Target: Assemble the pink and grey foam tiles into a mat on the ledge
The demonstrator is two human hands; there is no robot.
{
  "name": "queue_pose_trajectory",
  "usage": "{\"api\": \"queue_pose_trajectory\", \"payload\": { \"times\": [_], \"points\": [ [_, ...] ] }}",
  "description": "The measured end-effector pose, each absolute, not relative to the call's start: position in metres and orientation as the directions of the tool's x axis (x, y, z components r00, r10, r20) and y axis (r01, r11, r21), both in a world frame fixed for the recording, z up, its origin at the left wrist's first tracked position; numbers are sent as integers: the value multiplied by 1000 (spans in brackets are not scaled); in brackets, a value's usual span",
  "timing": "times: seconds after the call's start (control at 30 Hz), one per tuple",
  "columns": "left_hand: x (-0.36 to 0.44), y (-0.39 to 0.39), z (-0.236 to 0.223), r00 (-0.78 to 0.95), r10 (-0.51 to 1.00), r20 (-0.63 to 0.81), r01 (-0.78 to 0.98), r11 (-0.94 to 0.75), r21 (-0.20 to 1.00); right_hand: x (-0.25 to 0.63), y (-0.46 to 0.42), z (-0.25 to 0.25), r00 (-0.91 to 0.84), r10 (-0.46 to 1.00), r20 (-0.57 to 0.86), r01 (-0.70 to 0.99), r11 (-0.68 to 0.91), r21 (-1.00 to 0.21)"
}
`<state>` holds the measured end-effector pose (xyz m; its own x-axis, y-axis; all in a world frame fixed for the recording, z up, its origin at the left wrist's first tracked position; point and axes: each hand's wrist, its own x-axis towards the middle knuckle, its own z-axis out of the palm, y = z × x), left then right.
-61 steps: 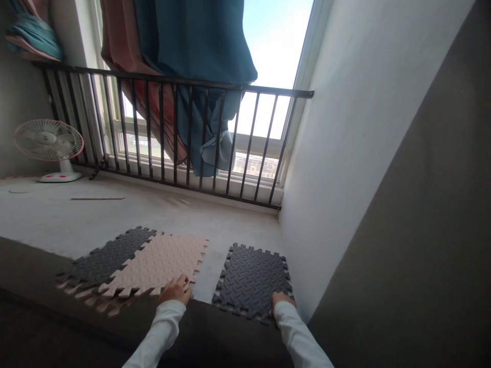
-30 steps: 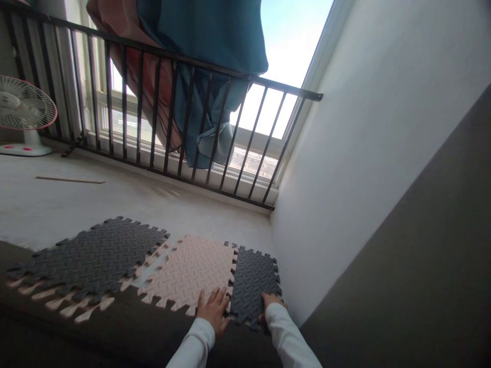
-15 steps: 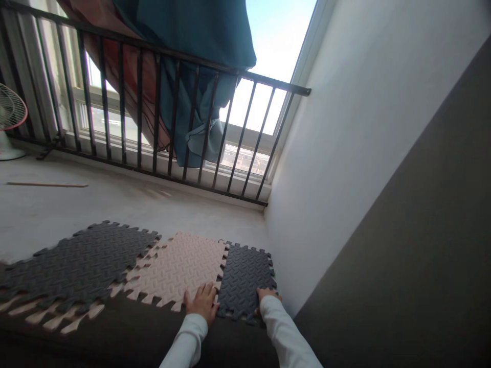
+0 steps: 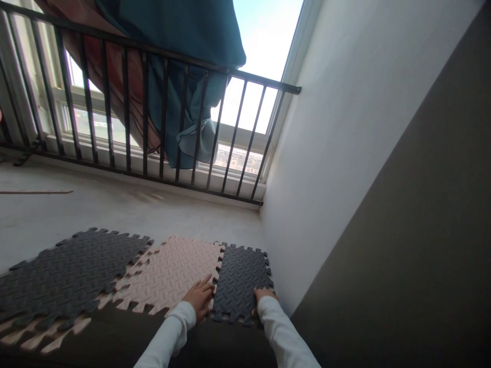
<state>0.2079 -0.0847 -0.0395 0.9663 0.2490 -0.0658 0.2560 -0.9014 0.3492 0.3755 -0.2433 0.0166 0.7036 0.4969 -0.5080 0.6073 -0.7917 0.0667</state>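
My left hand (image 4: pixel 201 298) lies flat on the lower right part of a pink foam mat tile (image 4: pixel 164 271), its fingers stretched towards the seam. Right of that tile is a black foam mat tile (image 4: pixel 240 278) with the same raised tread pattern and toothed edges. My right hand (image 4: pixel 265 295) is bent over this black tile's lower right edge, fingers curled with the thumb low on the near side. Its fingertips are partly hidden. Whether the teeth between the pink and black tiles are fully locked, I cannot tell.
Another dark tile (image 4: pixel 72 276) lies left of the pink one, with pink teeth (image 4: pixel 49 335) showing below it. A white wall (image 4: pixel 307 194) rises close on the right. Beyond the pale floor (image 4: pixel 115 202) stand a black railing (image 4: pixel 169 176) and a blue curtain (image 4: pixel 184 30). A thin stick (image 4: pixel 36 192) lies left.
The view has shifted, so the tiles sit slightly further left. My left hand has turned, its fingers now pointing up and right. My right hand stays at the black tile's edge.
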Motion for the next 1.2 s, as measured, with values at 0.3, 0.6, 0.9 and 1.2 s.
{"api": "queue_pose_trajectory", "payload": {
  "times": [0.3,0.6,0.9,1.2],
  "points": [
    [206,-93,-53,894,444,-55,442,-854,275,378,-243,9,712,480,-512,601,-794,91],
    [207,-79,-53,825,560,-73,555,-780,288,381,-249,5,699,481,-529,599,-798,67],
    [192,-58,-62,785,613,-90,612,-745,267,380,-250,7,702,483,-524,594,-802,56],
    [184,-64,-71,775,632,-18,607,-735,303,379,-244,14,707,479,-521,592,-803,65]
  ]
}}
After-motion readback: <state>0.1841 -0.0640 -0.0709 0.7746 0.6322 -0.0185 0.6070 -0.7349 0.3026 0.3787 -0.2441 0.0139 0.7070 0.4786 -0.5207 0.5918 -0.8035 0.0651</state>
